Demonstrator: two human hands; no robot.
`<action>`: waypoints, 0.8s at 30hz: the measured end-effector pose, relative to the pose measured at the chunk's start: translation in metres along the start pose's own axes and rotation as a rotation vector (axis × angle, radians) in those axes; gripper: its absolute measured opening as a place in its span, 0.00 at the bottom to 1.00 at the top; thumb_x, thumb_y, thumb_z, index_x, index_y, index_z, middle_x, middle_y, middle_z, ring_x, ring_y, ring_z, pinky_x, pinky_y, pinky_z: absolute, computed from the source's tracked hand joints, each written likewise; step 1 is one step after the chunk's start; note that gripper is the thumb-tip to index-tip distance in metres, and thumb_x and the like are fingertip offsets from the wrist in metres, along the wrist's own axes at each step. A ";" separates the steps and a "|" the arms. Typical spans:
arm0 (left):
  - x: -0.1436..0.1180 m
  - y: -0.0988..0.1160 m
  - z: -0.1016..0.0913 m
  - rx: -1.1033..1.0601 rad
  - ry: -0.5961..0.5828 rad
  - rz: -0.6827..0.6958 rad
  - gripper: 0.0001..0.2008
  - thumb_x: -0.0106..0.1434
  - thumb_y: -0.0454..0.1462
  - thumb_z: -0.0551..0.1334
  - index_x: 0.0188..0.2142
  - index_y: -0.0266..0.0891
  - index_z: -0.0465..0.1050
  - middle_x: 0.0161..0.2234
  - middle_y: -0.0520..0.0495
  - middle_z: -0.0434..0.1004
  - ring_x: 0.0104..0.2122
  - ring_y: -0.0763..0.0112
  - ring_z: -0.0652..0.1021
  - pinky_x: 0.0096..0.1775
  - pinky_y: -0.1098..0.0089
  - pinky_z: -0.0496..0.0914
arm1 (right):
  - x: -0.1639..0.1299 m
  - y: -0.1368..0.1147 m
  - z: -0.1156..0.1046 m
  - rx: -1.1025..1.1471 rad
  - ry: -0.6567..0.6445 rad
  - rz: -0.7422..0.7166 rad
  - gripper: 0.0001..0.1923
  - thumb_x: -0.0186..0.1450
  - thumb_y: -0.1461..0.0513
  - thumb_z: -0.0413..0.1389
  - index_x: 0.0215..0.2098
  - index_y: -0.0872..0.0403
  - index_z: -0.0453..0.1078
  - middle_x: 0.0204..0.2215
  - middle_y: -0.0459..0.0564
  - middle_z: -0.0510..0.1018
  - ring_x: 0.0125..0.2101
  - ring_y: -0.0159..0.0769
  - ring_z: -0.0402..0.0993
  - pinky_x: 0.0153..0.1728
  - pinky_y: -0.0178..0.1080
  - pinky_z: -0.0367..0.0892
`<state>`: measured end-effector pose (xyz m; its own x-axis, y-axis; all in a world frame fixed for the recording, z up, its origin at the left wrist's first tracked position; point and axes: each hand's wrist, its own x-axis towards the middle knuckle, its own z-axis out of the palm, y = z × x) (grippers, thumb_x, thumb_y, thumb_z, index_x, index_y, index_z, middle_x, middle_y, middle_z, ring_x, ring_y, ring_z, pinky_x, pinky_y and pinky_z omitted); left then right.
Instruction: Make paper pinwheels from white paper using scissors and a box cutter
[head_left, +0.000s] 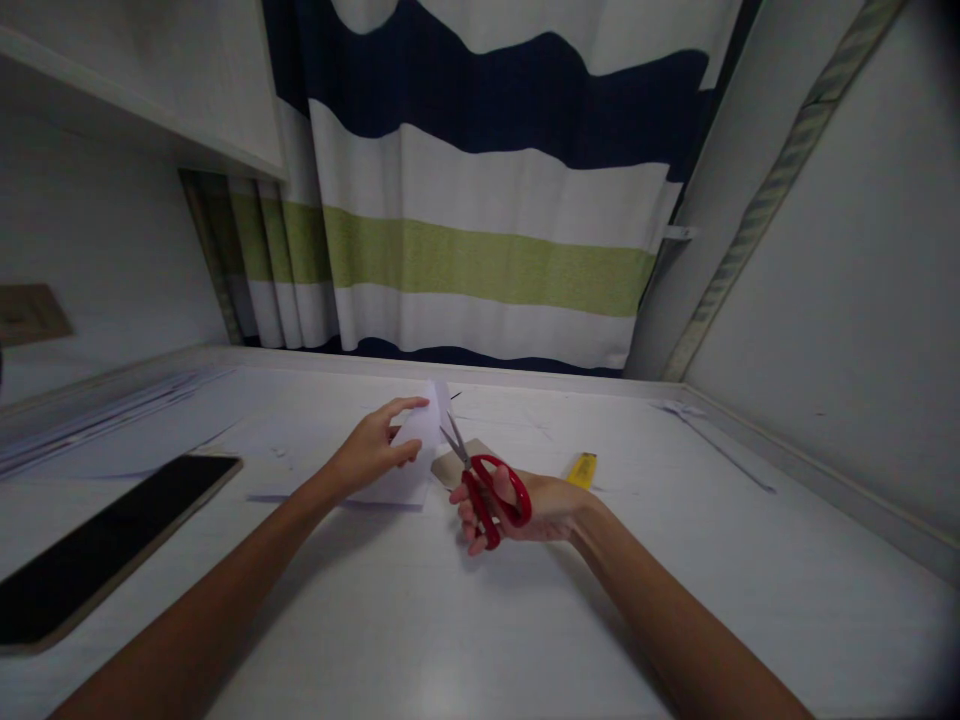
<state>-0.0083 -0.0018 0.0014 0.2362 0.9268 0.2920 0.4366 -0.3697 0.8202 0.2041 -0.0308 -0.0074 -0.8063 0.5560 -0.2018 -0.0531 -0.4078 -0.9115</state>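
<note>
Left hand (379, 442) pinches the white paper (424, 432), raised toward the far edge of the counter (375, 630); right hand (525, 512) grips red scissors (467, 464), blades parted beside it. Cutting judged unfinished; completed cuts, remainder: cannot tell.

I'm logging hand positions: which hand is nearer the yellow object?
Right. The right hand, holding the scissors, is just left of the yellow object; the left hand, holding white paper, is farther left.
</note>
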 end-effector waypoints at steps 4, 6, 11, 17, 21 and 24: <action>-0.001 0.002 -0.001 -0.017 -0.031 -0.033 0.26 0.49 0.33 0.56 0.50 0.35 0.58 0.19 0.53 0.68 0.20 0.74 0.69 0.23 0.74 0.64 | 0.004 0.001 -0.004 0.013 0.028 0.013 0.22 0.51 0.47 0.52 0.32 0.57 0.63 0.28 0.49 0.67 0.29 0.32 0.66 0.33 0.39 0.61; -0.001 0.004 -0.001 -0.014 -0.045 -0.038 0.26 0.49 0.34 0.57 0.50 0.36 0.59 0.19 0.54 0.67 0.19 0.75 0.69 0.23 0.74 0.63 | 0.006 0.001 -0.008 0.024 0.002 0.018 0.25 0.48 0.46 0.54 0.32 0.59 0.63 0.28 0.49 0.66 0.28 0.32 0.66 0.32 0.39 0.61; -0.002 0.007 0.001 -0.013 -0.082 -0.022 0.23 0.49 0.33 0.57 0.47 0.36 0.61 0.26 0.51 0.69 0.19 0.78 0.68 0.23 0.75 0.64 | 0.009 0.002 -0.013 0.023 -0.009 0.031 0.28 0.49 0.45 0.52 0.36 0.60 0.61 0.27 0.50 0.66 0.28 0.33 0.67 0.31 0.39 0.61; -0.006 0.013 0.007 -0.068 -0.141 -0.021 0.25 0.49 0.33 0.56 0.48 0.35 0.58 0.28 0.50 0.68 0.20 0.78 0.68 0.21 0.76 0.62 | 0.013 0.004 -0.015 0.020 -0.013 0.010 0.26 0.52 0.47 0.52 0.37 0.61 0.60 0.26 0.48 0.65 0.26 0.30 0.66 0.32 0.40 0.60; -0.006 0.016 0.010 -0.038 -0.140 -0.042 0.25 0.49 0.34 0.56 0.49 0.34 0.58 0.21 0.55 0.67 0.18 0.79 0.66 0.25 0.73 0.63 | 0.015 0.006 -0.016 0.021 -0.008 -0.038 0.28 0.50 0.46 0.52 0.37 0.61 0.60 0.25 0.46 0.65 0.26 0.29 0.65 0.32 0.39 0.59; -0.006 0.018 0.011 -0.032 -0.139 -0.053 0.26 0.49 0.35 0.57 0.50 0.34 0.57 0.18 0.57 0.67 0.18 0.78 0.67 0.28 0.71 0.64 | 0.016 0.006 -0.015 0.018 -0.003 -0.051 0.29 0.51 0.44 0.50 0.38 0.60 0.59 0.25 0.46 0.66 0.25 0.29 0.65 0.32 0.39 0.59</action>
<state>0.0077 -0.0149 0.0085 0.3321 0.9261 0.1788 0.4240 -0.3159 0.8488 0.2002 -0.0135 -0.0210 -0.8041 0.5740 -0.1544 -0.1041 -0.3918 -0.9141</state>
